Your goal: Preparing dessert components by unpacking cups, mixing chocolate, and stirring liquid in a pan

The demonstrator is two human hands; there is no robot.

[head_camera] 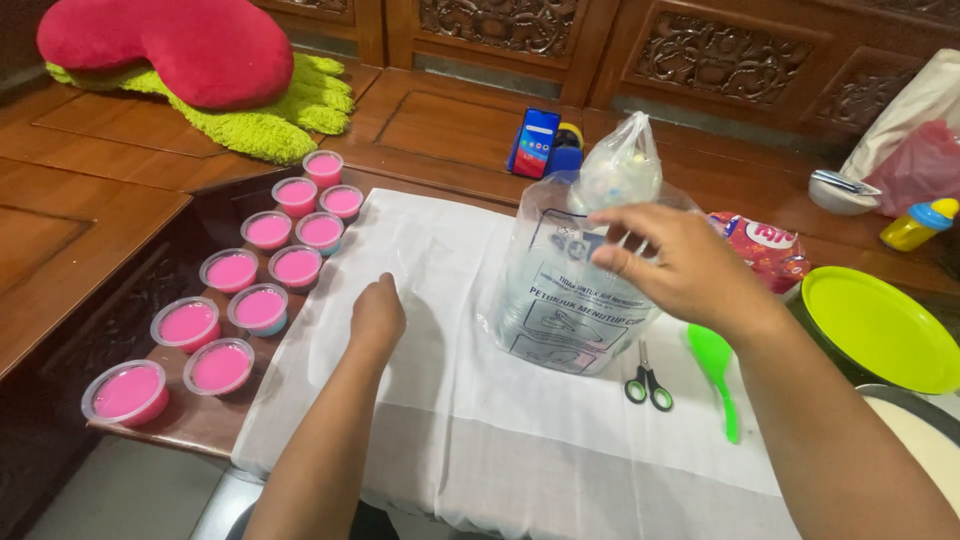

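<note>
A clear printed plastic bag (565,300) stands upright on the white cloth (440,400), its twisted top bulging with small pale pieces. My right hand (680,265) grips the bag near its neck from the right side. My left hand (377,315) rests as a loose fist on the cloth, a little left of the bag, holding nothing. Several small clear cups of pink jelly (232,270) stand in two rows along the table's left edge, beyond my left hand.
Green-handled scissors (648,385) and a green spoon (718,365) lie on the cloth right of the bag. A lime-green lid (880,330) covers a pot at right. A phone (534,143), a red snack packet (765,245), a white bowl (840,192), a red cushion (170,50) lie behind.
</note>
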